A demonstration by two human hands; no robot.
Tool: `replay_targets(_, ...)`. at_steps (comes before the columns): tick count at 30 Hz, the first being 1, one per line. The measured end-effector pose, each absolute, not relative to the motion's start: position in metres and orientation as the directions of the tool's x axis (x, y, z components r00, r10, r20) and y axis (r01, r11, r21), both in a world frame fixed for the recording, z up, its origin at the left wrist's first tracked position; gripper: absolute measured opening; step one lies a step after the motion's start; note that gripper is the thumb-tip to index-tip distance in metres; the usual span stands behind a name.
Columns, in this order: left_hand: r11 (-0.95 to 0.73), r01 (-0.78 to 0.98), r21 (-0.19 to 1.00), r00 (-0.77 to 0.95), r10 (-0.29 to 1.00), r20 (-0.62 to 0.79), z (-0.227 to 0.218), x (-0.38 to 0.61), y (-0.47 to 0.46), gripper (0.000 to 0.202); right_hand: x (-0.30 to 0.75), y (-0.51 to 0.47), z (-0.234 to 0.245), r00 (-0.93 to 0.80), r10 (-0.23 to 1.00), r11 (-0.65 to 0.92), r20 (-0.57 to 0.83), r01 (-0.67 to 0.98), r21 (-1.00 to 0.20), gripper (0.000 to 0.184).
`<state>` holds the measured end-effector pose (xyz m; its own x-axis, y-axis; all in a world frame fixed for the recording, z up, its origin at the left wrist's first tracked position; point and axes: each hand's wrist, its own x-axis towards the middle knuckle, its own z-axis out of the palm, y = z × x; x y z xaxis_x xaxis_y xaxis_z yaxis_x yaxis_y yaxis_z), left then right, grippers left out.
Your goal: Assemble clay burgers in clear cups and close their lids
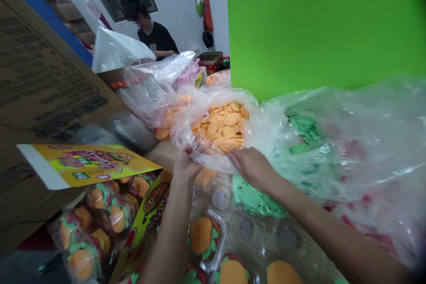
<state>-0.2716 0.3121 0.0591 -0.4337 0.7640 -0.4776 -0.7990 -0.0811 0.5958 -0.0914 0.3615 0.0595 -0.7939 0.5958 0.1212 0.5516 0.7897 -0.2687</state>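
Note:
A clear plastic bag (254,115) stands with its mouth spread, full of flat orange oval pieces (229,120). My left hand (187,165) is closed on the near left edge of the bag's film. On the near right edge, my right hand (251,167) pinches the same film, its fingertips beside the orange pieces. Below my hands lies a clear plastic tray (219,197) with round wells. Some wells hold burger-shaped pieces with an orange top (201,234) over green and red layers. Green leaf-like pieces (256,197) lie just under my right forearm.
An open yellow printed box (149,213) at the left holds several wrapped burger-shaped items (118,217). A large cardboard carton (43,75) rises behind it. Bags of green pieces (302,128) and red pieces (366,199) lie right, before a green panel (319,26). Another person (158,37) is at the back.

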Motion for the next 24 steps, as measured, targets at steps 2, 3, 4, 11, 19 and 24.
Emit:
replay_targets(2, -0.090, -0.793, 0.602, -0.431, 0.782, -0.450, 0.063, -0.268, 0.309, 0.022, -0.093, 0.374, 0.062, -0.756, 0.647, 0.752, 0.099, 0.611, -0.247, 0.032)
replay_targets(3, -0.087, -0.788, 0.609, -0.430, 0.786, -0.444, 0.064, -0.267, 0.308, 0.023, -0.095, 0.378, 0.061, -0.755, 0.649, 0.751, 0.094, 0.614, -0.243, 0.032)
replay_targets(4, -0.077, -0.781, 0.619, -0.429, 0.787, -0.443, 0.065, -0.266, 0.307, 0.025, -0.096, 0.380, 0.060, -0.767, 0.634, 0.762, 0.094, 0.600, -0.244, 0.033)
replay_targets(11, 0.106, -0.740, 0.665, -0.352, 0.781, -0.516, 0.074, -0.274, 0.323, 0.012, -0.096, 0.368, 0.052, -0.839, 0.524, 0.814, 0.149, 0.441, -0.377, 0.041)
replay_targets(19, -0.052, -0.750, 0.660, -0.410, 0.819, -0.401, 0.116, -0.278, 0.368, 0.017, -0.109, 0.388, 0.069, -0.810, 0.567, 0.767, 0.148, 0.454, -0.454, 0.052)
replay_targets(24, -0.098, -0.770, 0.631, -0.430, 0.810, -0.399, 0.118, -0.275, 0.364, 0.024, -0.119, 0.402, 0.067, -0.776, 0.624, 0.744, 0.088, 0.556, -0.371, 0.023)
